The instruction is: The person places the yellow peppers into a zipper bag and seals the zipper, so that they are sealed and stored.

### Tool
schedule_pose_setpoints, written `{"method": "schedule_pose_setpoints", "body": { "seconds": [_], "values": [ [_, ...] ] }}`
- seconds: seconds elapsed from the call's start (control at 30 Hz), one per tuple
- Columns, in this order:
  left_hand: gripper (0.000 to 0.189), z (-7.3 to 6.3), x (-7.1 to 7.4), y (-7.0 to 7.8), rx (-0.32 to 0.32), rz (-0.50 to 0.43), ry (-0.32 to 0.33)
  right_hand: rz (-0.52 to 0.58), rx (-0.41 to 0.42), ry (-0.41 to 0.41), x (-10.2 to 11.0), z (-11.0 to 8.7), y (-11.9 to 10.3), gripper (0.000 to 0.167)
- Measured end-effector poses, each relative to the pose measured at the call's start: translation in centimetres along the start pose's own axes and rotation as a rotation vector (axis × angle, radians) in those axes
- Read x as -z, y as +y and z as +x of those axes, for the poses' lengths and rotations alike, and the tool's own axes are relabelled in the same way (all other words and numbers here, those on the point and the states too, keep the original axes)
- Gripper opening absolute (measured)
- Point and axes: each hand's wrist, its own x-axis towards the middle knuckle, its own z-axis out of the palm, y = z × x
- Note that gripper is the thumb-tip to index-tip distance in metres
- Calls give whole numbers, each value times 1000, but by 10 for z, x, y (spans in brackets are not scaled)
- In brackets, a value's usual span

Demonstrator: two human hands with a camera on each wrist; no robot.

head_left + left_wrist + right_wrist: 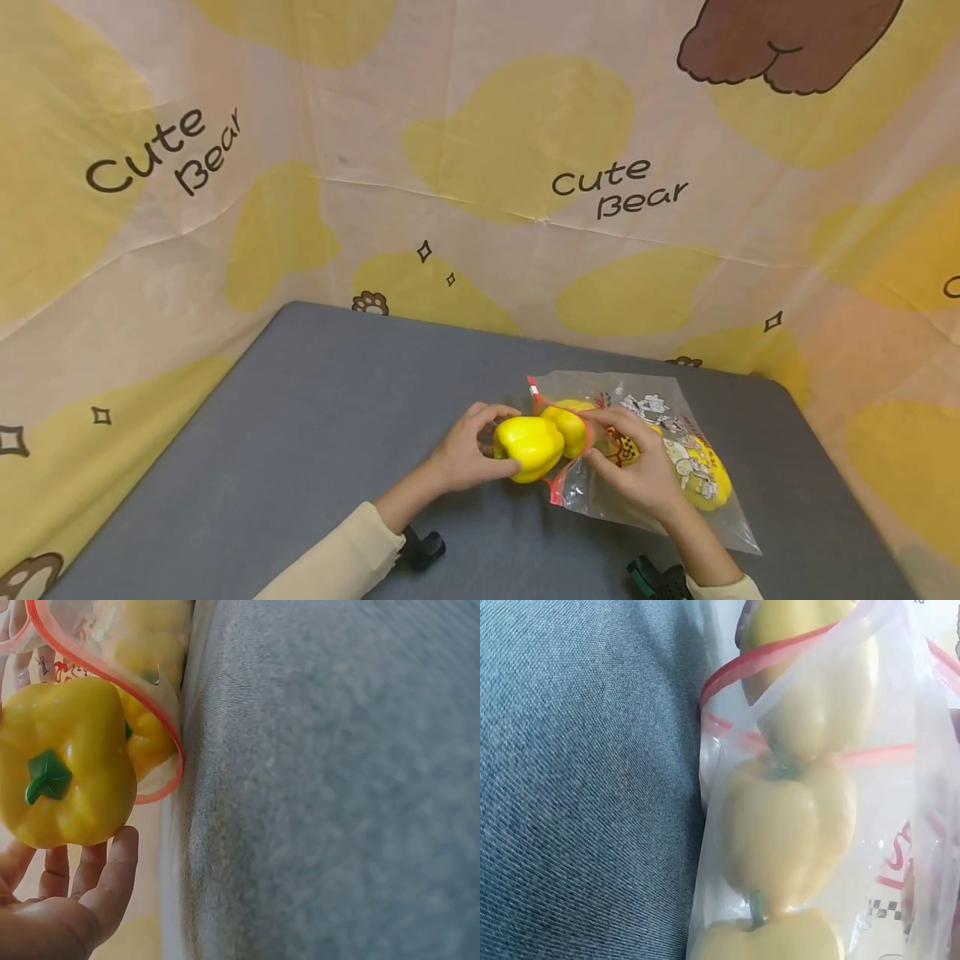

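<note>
My left hand (467,452) grips a yellow bell pepper (527,448), its fingers and thumb around the sides. In the left wrist view the pepper's green stem (48,778) faces the camera. The pepper is at the mouth of a clear zip bag (600,500) with a red-edged opening (178,754). My right hand (642,467) holds the bag by that edge, thumb and fingers spread along it. Just inside the mouth sits another yellow pepper (567,431). Through the plastic, the right wrist view shows yellow peppers (791,825) lined up in the bag.
The bag lies on a grey table (337,417), its closed end toward the right. A printed cloth (487,167) with "Cute Bear" lettering hangs behind and beside the table. Dark straps (423,550) circle the wrists below cream sleeves (341,554).
</note>
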Motion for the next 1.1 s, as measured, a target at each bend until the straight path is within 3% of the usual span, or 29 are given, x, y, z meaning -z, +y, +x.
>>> {"method": "schedule_pose_setpoints", "body": {
  "seconds": [0.27,0.53,0.8,0.93,1.1],
  "values": [
    [60,6,-6,-3,-10,-27,34,25,0,15,0,5,-22,43],
    [58,11,-12,-4,-22,-79,75,70,131,71,-3,4,-11,48],
    [57,10,-12,-4,-18,-91,72,14,26,29,0,9,-34,43],
    [58,9,-8,-5,-4,-68,42,-18,-7,13,0,10,-33,41],
    [57,7,-3,-6,-3,-19,14,-12,11,11,-2,7,-21,42]
  ]
}}
